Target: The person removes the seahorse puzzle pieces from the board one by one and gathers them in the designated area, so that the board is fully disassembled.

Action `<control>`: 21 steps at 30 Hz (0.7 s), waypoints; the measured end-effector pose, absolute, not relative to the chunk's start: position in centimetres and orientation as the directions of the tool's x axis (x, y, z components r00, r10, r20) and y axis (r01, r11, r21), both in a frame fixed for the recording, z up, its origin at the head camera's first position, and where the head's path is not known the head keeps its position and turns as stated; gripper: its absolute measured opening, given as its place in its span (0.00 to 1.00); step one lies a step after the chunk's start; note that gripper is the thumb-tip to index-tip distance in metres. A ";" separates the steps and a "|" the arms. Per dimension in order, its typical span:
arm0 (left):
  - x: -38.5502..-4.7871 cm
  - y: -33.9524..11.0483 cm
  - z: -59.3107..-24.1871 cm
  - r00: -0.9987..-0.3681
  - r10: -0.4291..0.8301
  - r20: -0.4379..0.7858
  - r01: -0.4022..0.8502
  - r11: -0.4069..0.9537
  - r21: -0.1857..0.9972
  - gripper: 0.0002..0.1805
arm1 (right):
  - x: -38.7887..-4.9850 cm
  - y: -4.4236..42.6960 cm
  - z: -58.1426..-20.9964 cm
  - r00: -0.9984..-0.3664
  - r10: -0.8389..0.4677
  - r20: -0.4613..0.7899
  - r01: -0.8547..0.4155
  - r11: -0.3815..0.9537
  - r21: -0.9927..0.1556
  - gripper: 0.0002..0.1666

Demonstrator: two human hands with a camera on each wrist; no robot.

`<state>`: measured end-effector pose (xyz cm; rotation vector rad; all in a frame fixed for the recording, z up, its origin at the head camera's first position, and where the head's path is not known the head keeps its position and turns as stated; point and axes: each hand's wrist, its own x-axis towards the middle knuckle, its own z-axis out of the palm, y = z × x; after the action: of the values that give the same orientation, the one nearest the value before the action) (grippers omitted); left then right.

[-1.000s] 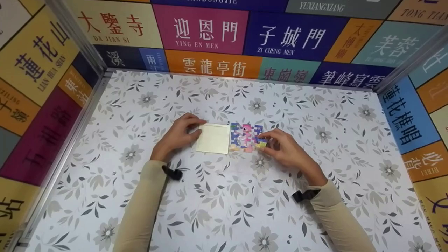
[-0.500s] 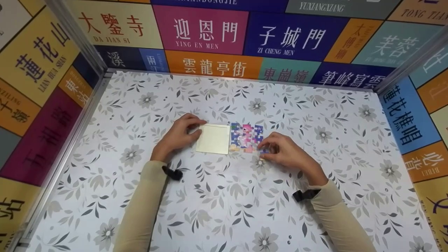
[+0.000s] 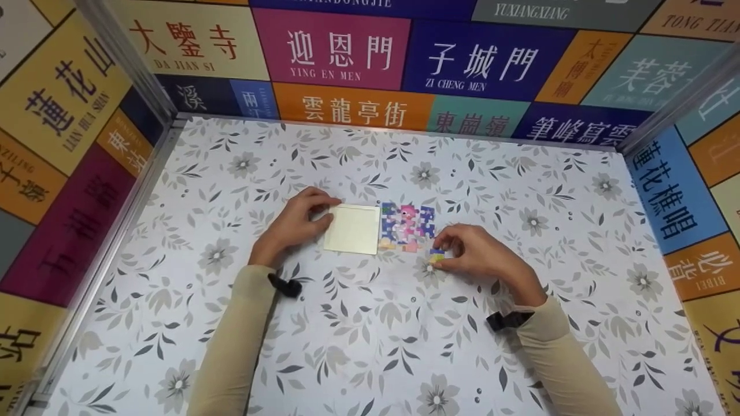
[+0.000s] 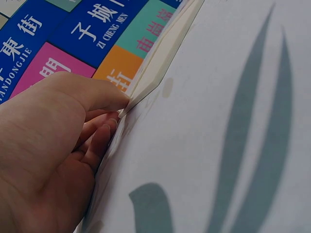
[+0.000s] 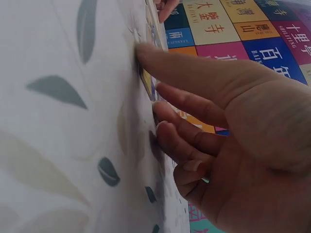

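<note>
In the head view, my left hand [image 3: 296, 222] grips the left edge of a pale, square puzzle tray [image 3: 352, 229] lying flat. The left wrist view shows the thumb [image 4: 109, 96] against the tray's rim [image 4: 160, 68], fingers curled beside it. Right of the tray lies a partly joined jigsaw puzzle [image 3: 407, 227], mostly blue and purple with a pink figure. My right hand [image 3: 477, 251] pinches a blue-and-yellow puzzle piece [image 3: 437, 255] between thumb and fingers, just off the puzzle's lower right corner. In the right wrist view, the thumb mostly hides this piece [image 5: 146, 80].
A white tablecloth [image 3: 358, 335] with grey leaves and flowers covers the table. Colourful panels [image 3: 341, 52] with Chinese lettering stand along the back and both sides. Black straps [image 3: 509, 320] sit on both wrists.
The puzzle piece has gone from the puzzle's lower right side to a spot slightly nearer me, with the right hand, and has turned. The left hand and tray have stayed put.
</note>
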<state>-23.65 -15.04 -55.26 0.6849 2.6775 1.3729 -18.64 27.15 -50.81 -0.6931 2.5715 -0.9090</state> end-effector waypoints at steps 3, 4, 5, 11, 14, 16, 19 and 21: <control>-23.6 -15.0 -55.3 -0.899 0.409 0.158 0.363 0.490 0.793 0.19 | -18.7 26.9 -50.9 -0.841 -0.527 -0.121 -0.327 0.674 -0.662 0.18; -23.6 -15.0 -55.3 -0.898 0.409 0.161 0.363 0.484 0.796 0.19 | -18.7 26.8 -50.9 -0.846 -0.521 -0.111 -0.328 0.674 -0.662 0.17; -23.6 -15.0 -55.3 -0.898 0.409 0.163 0.364 0.479 0.799 0.19 | -18.7 26.8 -51.0 -0.852 -0.514 -0.101 -0.329 0.675 -0.660 0.16; -23.5 -15.0 -55.2 -0.897 0.409 0.165 0.363 0.473 0.803 0.19 | -18.7 26.5 -51.3 -0.872 -0.483 -0.079 -0.317 0.680 -0.662 0.18; -23.5 -15.0 -55.2 -0.897 0.410 0.164 0.362 0.470 0.805 0.19 | -18.6 26.3 -51.3 -0.872 -0.483 -0.082 -0.310 0.674 -0.670 0.18; -23.5 -15.0 -55.1 -0.897 0.411 0.164 0.362 0.468 0.806 0.19 | -18.6 26.3 -51.3 -0.871 -0.484 -0.080 -0.311 0.671 -0.673 0.18; -23.5 -15.1 -55.2 -0.896 0.412 0.167 0.365 0.467 0.805 0.19 | -18.6 26.2 -51.4 -0.870 -0.487 -0.073 -0.315 0.665 -0.677 0.18; -23.6 -15.1 -55.2 -0.895 0.413 0.167 0.366 0.469 0.804 0.19 | -18.5 26.2 -51.6 -0.870 -0.488 -0.067 -0.318 0.661 -0.680 0.18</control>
<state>-23.55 -15.06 -55.17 0.7032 2.6490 1.4303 -18.54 26.19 -51.55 -0.6508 2.6348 -1.0099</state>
